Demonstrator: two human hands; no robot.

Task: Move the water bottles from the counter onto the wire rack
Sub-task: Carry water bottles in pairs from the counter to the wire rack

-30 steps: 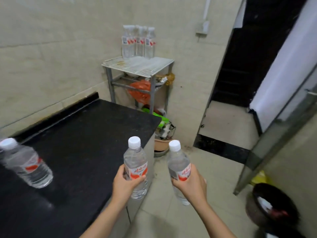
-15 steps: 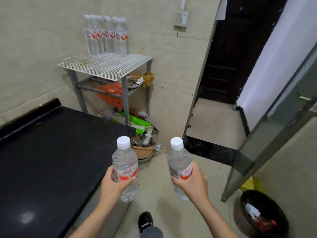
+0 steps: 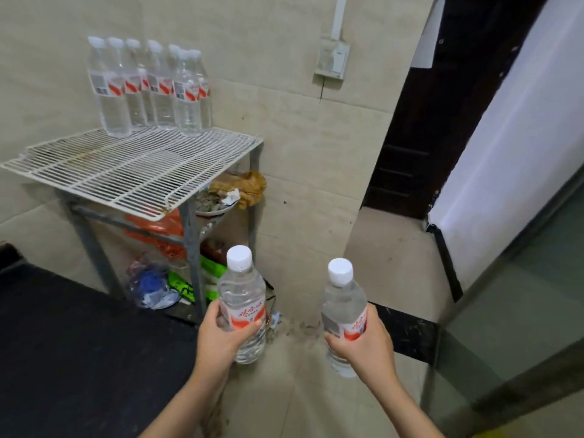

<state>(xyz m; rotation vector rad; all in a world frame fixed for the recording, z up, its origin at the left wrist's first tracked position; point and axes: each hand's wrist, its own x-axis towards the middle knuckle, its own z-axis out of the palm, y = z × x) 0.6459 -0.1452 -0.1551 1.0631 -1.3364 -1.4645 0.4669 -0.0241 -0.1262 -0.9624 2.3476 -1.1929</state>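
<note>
The left hand (image 3: 221, 338) is wrapped around the left bottle (image 3: 241, 298), thumb across the front of its label and fingers curled behind. The right hand (image 3: 363, 346) grips the right bottle (image 3: 343, 308) the same way, around the lower half. Both bottles are upright, clear, full and capped in white, held in the air below and to the right of the rack (image 3: 126, 172), in front of its near right leg.

Each held bottle has a white label with a red swoosh and red brush-style script. The script is too small to read.

At the back of the rack's white wire top, against the wall, stands a cluster of rack bottles (image 3: 151, 90) with 7 white caps showing. They carry the same red and white labels, some turned to show a barcode panel. The front of the wire top is bare.

Under the top shelf lie an orange bag (image 3: 158, 229) and a dish (image 3: 211, 203) of scraps. Lower down sits a green packet (image 3: 208, 270). The black counter (image 3: 79, 358) lies below and left of the rack. A wall switch (image 3: 331, 60) is mounted above and right of it.
</note>
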